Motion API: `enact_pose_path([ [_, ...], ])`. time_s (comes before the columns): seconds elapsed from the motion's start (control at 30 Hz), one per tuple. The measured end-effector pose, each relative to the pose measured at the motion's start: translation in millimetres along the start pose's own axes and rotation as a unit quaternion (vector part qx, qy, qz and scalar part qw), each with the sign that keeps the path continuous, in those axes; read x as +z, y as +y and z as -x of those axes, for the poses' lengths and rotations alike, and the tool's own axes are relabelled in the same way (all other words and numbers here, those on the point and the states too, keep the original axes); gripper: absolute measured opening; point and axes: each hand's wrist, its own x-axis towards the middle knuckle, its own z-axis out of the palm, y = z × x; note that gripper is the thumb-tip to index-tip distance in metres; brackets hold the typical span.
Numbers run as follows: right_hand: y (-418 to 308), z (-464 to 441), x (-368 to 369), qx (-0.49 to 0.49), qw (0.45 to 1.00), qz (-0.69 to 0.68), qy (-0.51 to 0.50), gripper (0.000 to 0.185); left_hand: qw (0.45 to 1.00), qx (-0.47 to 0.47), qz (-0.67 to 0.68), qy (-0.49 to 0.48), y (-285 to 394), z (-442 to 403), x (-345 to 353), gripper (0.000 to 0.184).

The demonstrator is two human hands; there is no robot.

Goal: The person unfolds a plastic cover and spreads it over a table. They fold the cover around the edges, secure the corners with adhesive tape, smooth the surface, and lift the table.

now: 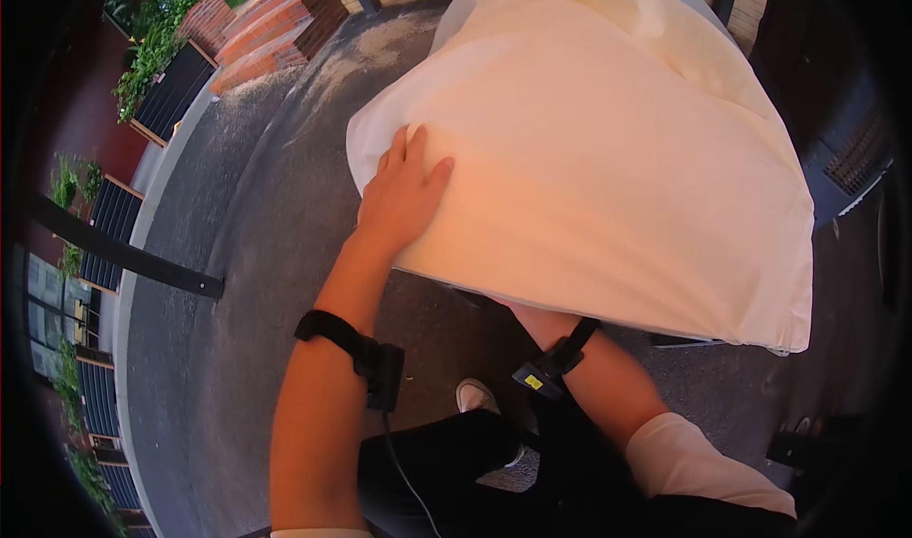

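A large white fabric sheet or cover (589,168) spreads in front of me, smooth over its middle and gathered into folds at its far end. My left hand (404,191) rests flat near its left edge, fingers a little apart. My right forearm goes in beneath the near edge of the cover, so my right hand is hidden there. What lies under the cover cannot be made out; a dark edge shows below its near right side. A black strap with a small device (383,377) is on my left forearm, and a similar device (537,375) is on my right.
Dark asphalt (237,348) surrounds me. Brick steps (275,35) stand at the far left. Planters (173,92) with greenery line the left side behind a pale curb. A dark metal bar (142,253) juts in from the left. My shoe (475,396) is below the cover.
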Motion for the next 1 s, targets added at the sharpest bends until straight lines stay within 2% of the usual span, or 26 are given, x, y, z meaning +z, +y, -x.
enact_pose_path([
  [0.1, 5, -2, -4, 0.026, 0.999, -0.021, -0.019, 0.058, 1.000, -0.011, -0.005, 0.002, 1, -1, -1, 0.069],
  [0.2, 12, -3, -21, 0.072, 0.987, -0.134, -0.052, 0.057, 1.000, -0.016, -0.002, -0.005, 1, -1, -1, 0.069],
  [0.6, 9, 4, -18, 0.036, 0.999, -0.005, 0.001, 0.064, 1.000, -0.025, 0.007, -0.001, 1, -3, 0, 0.069],
  [0.7, 16, 3, -26, 0.005, 1.000, 0.004, -0.017, 0.056, 1.000, -0.026, 0.001, 0.004, 1, -3, 1, 0.068],
  [0.9, 33, 4, -37, -0.031, 0.991, 0.132, 0.011, 0.042, 1.000, -0.025, 0.001, 0.006, 1, -5, 3, 0.067],
  [1.0, 30, 8, -26, -0.001, 0.996, 0.084, -0.029, 0.041, 1.000, -0.029, 0.004, 0.008, 1, -3, 0, 0.067],
])
